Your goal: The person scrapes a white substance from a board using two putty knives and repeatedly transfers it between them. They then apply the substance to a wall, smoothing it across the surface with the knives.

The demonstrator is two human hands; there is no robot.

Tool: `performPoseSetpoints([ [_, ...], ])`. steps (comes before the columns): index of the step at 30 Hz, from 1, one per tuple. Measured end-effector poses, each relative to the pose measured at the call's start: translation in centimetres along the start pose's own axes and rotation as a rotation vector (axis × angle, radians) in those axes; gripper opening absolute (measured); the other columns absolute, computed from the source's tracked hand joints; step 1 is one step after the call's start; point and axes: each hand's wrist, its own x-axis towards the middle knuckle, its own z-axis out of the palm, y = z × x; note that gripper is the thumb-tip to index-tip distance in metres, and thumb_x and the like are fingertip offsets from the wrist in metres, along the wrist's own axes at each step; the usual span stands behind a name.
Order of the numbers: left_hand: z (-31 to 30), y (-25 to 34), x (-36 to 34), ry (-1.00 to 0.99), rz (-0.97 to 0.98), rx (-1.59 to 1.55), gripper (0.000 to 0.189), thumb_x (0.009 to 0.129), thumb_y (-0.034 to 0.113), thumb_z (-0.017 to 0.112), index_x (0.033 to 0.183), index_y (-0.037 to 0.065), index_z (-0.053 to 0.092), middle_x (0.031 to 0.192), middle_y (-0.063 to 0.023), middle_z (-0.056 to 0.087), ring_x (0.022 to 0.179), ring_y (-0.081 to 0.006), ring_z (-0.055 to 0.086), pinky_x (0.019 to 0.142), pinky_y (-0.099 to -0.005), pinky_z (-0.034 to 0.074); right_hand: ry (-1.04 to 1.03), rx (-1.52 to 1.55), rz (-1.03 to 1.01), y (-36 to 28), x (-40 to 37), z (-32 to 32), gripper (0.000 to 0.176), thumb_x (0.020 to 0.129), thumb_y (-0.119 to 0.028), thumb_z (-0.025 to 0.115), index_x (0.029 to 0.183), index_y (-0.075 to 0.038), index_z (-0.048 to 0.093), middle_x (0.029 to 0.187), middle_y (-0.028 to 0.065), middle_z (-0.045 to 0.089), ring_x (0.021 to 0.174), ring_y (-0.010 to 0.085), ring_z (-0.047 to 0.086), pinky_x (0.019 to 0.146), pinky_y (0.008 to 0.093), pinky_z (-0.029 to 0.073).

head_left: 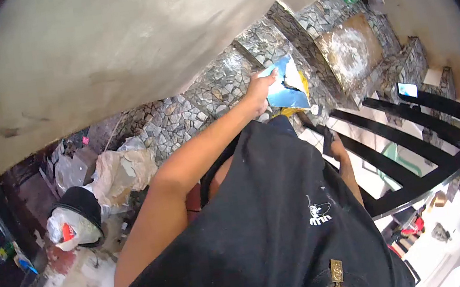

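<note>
My left hand (259,93) reaches forward, its thumb and fingers closed on the edge of a blue-and-white sheet (286,92). This sheet looks like a flattened packet or card with a dark torn gap across it. Something yellow (304,82) shows behind its right side. My right hand (338,148) is lower, close to the black slatted railing (396,138). Its fingers are curled round a small dark object (327,141) whose kind I cannot make out. My black shirt hides much of what lies below.
Stone-mosaic steps (169,122) run beneath my hands. A curved plaster wall (113,48) hangs over the left. A black bucket (79,212) of rubbish stands lower left, beside crumpled bags (123,172). A stained board (350,49) and a lit phone (408,90) are at right.
</note>
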Motion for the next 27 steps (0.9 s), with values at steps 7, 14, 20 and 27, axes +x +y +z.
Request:
performPoseSetpoints([
  [7, 0.8, -0.8, 0.3, -0.032, 0.02, 0.101, 0.022, 0.085, 0.012, 0.053, 0.102, -0.002, 0.055, 0.088, -0.0073, 0.061, 0.077, -0.0167, 0.06, 0.07, -0.0332, 0.05, 0.182, 0.071, -0.213, 3.8, -3.3, 2.9, 0.047, 0.079, 0.002, 0.039, 0.125, -0.007, 0.041, 0.09, 0.0047, 0.056, 0.07, 0.0135, 0.052, 0.055, 0.0249, 0.042],
  [14, 2.1, 0.0, -1.6, 0.042, 0.031, 0.116, 0.021, 0.088, 0.021, 0.053, 0.094, 0.002, 0.058, 0.082, -0.0044, 0.06, 0.07, -0.0122, 0.058, 0.064, -0.0287, 0.049, 0.416, -0.296, -0.931, -11.6, -10.6, 2.3, 0.057, 0.069, 0.014, 0.04, 0.123, -0.005, 0.042, 0.123, 0.018, 0.044, 0.119, 0.0293, 0.038, 0.101, 0.0322, 0.027],
  [20, 3.6, 0.9, -2.6, 0.029, 0.044, 0.218, 0.024, 0.09, 0.023, 0.05, 0.091, 0.0, 0.056, 0.081, -0.0051, 0.058, 0.071, -0.0121, 0.057, 0.065, -0.0283, 0.049, 0.247, -0.57, -1.098, -21.4, -18.6, 7.2, 0.061, 0.064, 0.014, 0.05, 0.118, -0.014, 0.047, 0.11, 0.0143, 0.047, 0.106, 0.0322, 0.047, 0.091, 0.0348, 0.038],
  [27, 4.5, 2.6, -4.3, -0.008, 0.168, 0.311, 0.025, 0.09, 0.023, 0.049, 0.088, 0.0, 0.058, 0.075, -0.0019, 0.057, 0.066, -0.0091, 0.053, 0.062, -0.0252, 0.045, 0.201, -0.539, -1.02, -23.2, -19.0, 9.4, 0.051, 0.071, 0.002, 0.063, 0.118, -0.013, 0.047, 0.109, 0.0129, 0.045, 0.106, 0.0301, 0.046, 0.091, 0.033, 0.036],
])
